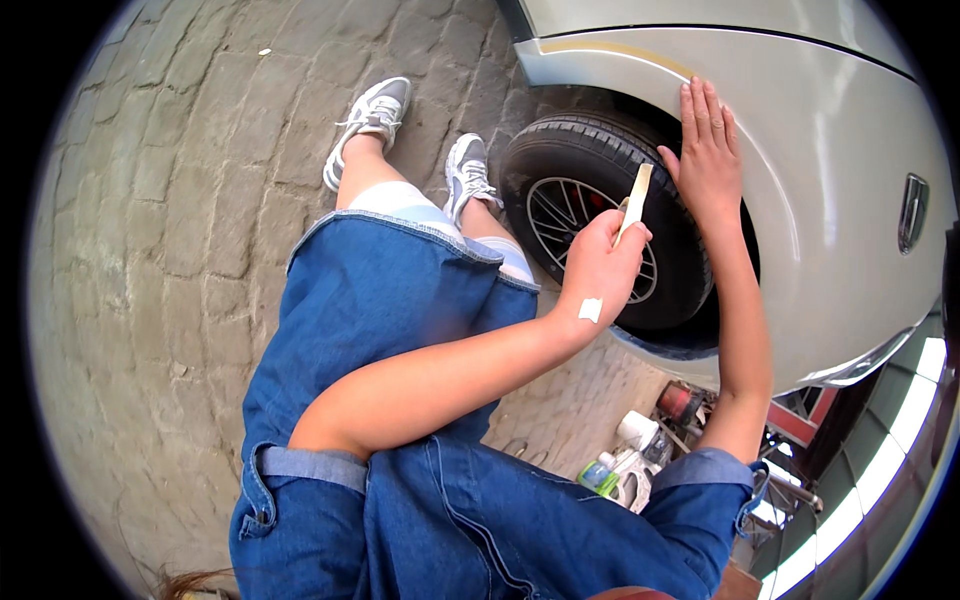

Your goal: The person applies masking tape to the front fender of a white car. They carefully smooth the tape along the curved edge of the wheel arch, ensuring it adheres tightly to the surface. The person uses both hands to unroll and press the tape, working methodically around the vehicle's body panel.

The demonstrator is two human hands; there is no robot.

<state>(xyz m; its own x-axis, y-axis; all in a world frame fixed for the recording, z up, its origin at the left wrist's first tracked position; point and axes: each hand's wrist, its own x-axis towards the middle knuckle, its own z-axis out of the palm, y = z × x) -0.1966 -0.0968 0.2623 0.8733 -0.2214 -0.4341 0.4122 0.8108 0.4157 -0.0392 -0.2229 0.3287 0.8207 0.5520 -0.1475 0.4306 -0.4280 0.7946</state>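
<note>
My left hand [606,258] is closed around a short pale yellow strip [636,195] that looks like masking tape. Its free end points up in front of the tire [585,150]; whether a roll lies inside the fist is hidden. My right hand [711,160] lies flat on the light-colored car fender [800,170], fingers stretched out and thumb apart. Those fingertips reach the end of a yellowish band [620,47] that curves along the upper edge of the wheel arch. A small white patch [590,310] sticks to my left wrist.
The spoked wheel rim [560,215] sits inside the dark arch. A door handle-like dark trim piece [912,213] is on the car's right side. Bottles, including a green-labeled one [598,475], and a red can-like item [680,402] stand beyond my right arm. Stone paving [190,250] spreads left.
</note>
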